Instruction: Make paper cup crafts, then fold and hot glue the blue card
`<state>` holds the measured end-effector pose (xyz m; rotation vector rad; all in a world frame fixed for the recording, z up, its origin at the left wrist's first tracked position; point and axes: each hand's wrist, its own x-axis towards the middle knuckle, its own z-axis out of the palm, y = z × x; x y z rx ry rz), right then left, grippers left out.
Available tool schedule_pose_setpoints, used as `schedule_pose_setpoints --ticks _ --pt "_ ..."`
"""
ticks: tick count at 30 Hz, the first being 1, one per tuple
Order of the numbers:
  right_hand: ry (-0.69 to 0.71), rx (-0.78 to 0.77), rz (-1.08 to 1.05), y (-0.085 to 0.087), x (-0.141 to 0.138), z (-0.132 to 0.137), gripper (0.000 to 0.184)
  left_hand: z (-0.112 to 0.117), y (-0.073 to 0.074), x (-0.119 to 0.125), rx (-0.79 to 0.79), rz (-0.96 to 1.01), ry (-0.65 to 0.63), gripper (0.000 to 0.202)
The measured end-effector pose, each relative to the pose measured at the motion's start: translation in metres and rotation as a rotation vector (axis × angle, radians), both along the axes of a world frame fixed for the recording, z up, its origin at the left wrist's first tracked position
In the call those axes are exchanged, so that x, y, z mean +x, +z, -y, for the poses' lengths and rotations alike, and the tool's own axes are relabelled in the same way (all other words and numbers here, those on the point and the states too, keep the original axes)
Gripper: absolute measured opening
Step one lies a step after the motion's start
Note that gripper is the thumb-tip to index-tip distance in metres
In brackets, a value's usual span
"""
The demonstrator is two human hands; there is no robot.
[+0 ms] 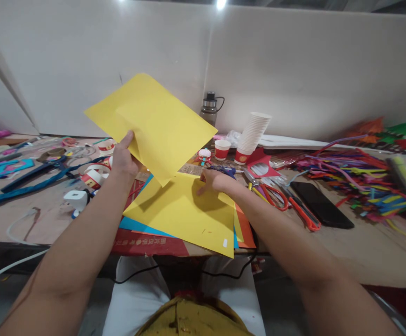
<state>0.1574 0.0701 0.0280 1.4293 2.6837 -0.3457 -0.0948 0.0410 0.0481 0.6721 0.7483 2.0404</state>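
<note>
Head view: your left grip (124, 159) is clasped on the edge of a rectangular yellow paper sheet (157, 119), which is raised and tilted above the cluttered tabletop (360, 256). Your right grip (214, 180), fingers bent, is at the far part of a second, flat yellow paper sheet (180, 214); you cannot be certified as pinching it, as this cannot be told. That flat sheet overlaps blue paper (143, 226) and orange paper (246, 233). Right of these lies a black rectangular phone (321, 204)

Yellow sheet (157, 123) in left grip (125, 154), paper stack (185, 212) below.
</note>
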Motion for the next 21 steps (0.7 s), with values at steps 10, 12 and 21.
schedule_pose_setpoints --ticks 10,12,21 --pt "0.118 -0.147 -0.194 0.009 0.010 0.001 0.021 0.004 0.002 0.002 -0.006 0.062 -0.056 0.018" --pt "0.234 -0.234 -0.292 0.016 0.019 0.001 0.017 0.004 0.004 -0.002 0.004 0.074 -0.060 0.020" --pt "0.074 -0.508 -0.638 0.064 0.075 0.018 0.019 0.007 0.013 -0.021 0.170 0.102 -0.050 0.020"
